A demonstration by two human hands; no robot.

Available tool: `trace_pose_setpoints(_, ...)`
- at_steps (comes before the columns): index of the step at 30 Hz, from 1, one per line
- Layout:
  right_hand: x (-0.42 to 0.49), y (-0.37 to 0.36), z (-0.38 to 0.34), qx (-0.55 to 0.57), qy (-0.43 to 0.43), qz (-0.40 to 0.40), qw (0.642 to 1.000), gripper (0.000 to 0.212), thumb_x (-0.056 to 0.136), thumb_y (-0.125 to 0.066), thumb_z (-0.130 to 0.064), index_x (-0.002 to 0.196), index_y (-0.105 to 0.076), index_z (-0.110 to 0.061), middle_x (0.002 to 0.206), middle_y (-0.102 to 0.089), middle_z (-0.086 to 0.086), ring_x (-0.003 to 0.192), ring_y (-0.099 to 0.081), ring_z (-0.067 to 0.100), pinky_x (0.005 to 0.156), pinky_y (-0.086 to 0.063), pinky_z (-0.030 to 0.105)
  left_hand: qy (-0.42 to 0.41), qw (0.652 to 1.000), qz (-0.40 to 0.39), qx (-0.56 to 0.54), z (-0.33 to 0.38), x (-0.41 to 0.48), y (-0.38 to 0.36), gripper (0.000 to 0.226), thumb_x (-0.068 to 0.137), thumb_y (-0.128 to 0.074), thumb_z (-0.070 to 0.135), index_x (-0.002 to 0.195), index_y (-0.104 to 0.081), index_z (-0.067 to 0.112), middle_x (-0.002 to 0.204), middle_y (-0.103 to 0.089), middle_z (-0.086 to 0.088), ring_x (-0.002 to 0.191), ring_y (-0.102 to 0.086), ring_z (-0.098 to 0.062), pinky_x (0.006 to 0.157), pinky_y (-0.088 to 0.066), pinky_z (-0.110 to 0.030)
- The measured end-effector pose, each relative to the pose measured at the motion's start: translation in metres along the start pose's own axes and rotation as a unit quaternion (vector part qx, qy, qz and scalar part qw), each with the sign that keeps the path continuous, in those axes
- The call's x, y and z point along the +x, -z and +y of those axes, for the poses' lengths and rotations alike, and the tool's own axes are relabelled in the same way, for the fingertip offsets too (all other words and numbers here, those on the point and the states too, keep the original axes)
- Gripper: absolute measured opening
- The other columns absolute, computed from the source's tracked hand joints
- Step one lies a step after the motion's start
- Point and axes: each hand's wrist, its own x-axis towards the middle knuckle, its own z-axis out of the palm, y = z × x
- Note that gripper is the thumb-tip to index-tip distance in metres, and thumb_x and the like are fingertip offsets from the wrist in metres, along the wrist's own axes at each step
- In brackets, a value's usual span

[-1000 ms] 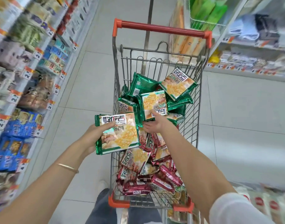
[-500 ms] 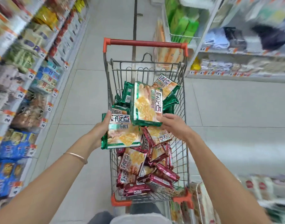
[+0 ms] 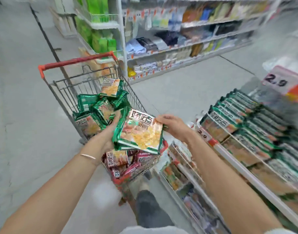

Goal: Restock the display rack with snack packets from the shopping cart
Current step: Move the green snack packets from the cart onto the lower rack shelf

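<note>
Green snack packets [image 3: 140, 132], a small stack, sit between both hands above the shopping cart [image 3: 63, 92]: left hand [image 3: 109, 130] closed under the near-left edge, right hand [image 3: 174, 124] pinching the right edge. Their display rack [image 3: 242, 168] lies right, nearer the right hand, rows running far-right; open floor lies between.

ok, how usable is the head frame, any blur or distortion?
Head view: heavy motion blur on the far shelves and rack; wide-angle bending at edges; the packets in both hands, left hand and right hand, are sharpest; lighting flat, no hard glare.
</note>
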Motion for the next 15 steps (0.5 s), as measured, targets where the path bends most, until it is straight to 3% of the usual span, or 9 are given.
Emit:
trace_pose_setpoints(3, -0.065, 0.022, 0.017, 0.066, 0.023, 0.163, 0.984, 0.013, 0.096, -0.061, -0.014, 0.086, -0.07, -0.011, 0.079, -0.07, 0.003, 0.071, -0.063, 0.016, 0.072, -0.051, 0.033, 0.023, 0.994, -0.094, 0.049, -0.01, -0.026, -0.06, 0.093, 0.08, -0.033, 0.086, 0.106, -0.072, 0.006, 0.092, -0.076, -0.018, 0.079, -0.075, -0.031, 0.077, -0.06, -0.048)
trace_pose_setpoints(5, -0.112, 0.042, 0.026, 0.094, 0.027, 0.256, 0.962, 0.013, 0.097, -0.062, -0.016, 0.086, -0.069, -0.013, 0.089, -0.07, 0.01, 0.072, -0.063, 0.019, 0.069, -0.053, 0.031, 0.042, 0.986, -0.142, 0.079, -0.024, -0.042, -0.102, 0.099, 0.076, -0.031, 0.089, 0.118, -0.066, 0.007, 0.107, -0.074, -0.021, 0.091, -0.074, -0.036, 0.079, -0.058, -0.048)
trace_pose_setpoints(7, -0.159, 0.065, 0.037, 0.077, 0.018, 0.319, 0.944, 0.014, 0.098, -0.062, -0.024, 0.089, -0.069, -0.017, 0.104, -0.071, 0.008, 0.082, -0.066, 0.02, 0.064, -0.053, 0.024, 0.047, 0.972, -0.202, 0.111, -0.042, -0.061, -0.145, 0.09, 0.079, -0.038, 0.084, 0.116, -0.066, 0.007, 0.111, -0.073, -0.023, 0.091, -0.074, -0.036, 0.078, -0.057, -0.045)
trace_pose_setpoints(10, -0.231, 0.101, 0.052, 0.064, 0.009, 0.385, 0.921, 0.016, 0.096, -0.063, -0.039, 0.098, -0.071, -0.024, 0.122, -0.067, 0.0, 0.111, -0.061, 0.019, 0.089, -0.049, 0.033, 0.046, 0.953, -0.265, 0.139, -0.07, -0.084, -0.206, 0.059, 0.081, -0.064, 0.056, 0.114, -0.067, 0.007, 0.114, -0.072, -0.023, 0.102, -0.07, -0.035, 0.091, -0.051, -0.046)
trace_pose_setpoints(12, -0.276, 0.127, 0.064, 0.065, -0.009, 0.408, 0.911, 0.025, 0.092, -0.063, -0.051, 0.105, -0.069, -0.029, 0.129, -0.062, -0.004, 0.119, -0.056, 0.017, 0.1, -0.044, 0.036, 0.034, 0.938, -0.305, 0.163, -0.09, -0.095, -0.246, 0.072, 0.064, -0.081, 0.051, 0.118, -0.065, 0.006, 0.114, -0.072, -0.022, 0.104, -0.069, -0.035, 0.09, -0.053, -0.045)
trace_pose_setpoints(14, -0.318, 0.165, 0.089, 0.117, -0.044, 0.396, 0.91, 0.06, 0.076, -0.065, -0.076, 0.12, -0.066, -0.036, 0.143, -0.055, -0.001, 0.131, -0.052, 0.025, 0.109, -0.041, 0.047, 0.035, 0.929, -0.314, 0.192, -0.112, -0.105, -0.289, 0.095, 0.05, -0.091, 0.052, 0.128, -0.061, 0.006, 0.117, -0.071, -0.022, 0.102, -0.07, -0.035, 0.083, -0.057, -0.044)
trace_pose_setpoints(15, -0.342, 0.181, 0.1, 0.142, -0.056, 0.384, 0.911, 0.074, 0.067, -0.066, -0.083, 0.126, -0.063, -0.038, 0.145, -0.054, 0.0, 0.131, -0.053, 0.028, 0.109, -0.042, 0.051, 0.026, 0.926, -0.316, 0.202, -0.123, -0.114, -0.311, 0.089, 0.057, -0.088, 0.052, 0.128, -0.06, 0.006, 0.114, -0.072, -0.021, 0.098, -0.071, -0.034, 0.08, -0.058, -0.043)
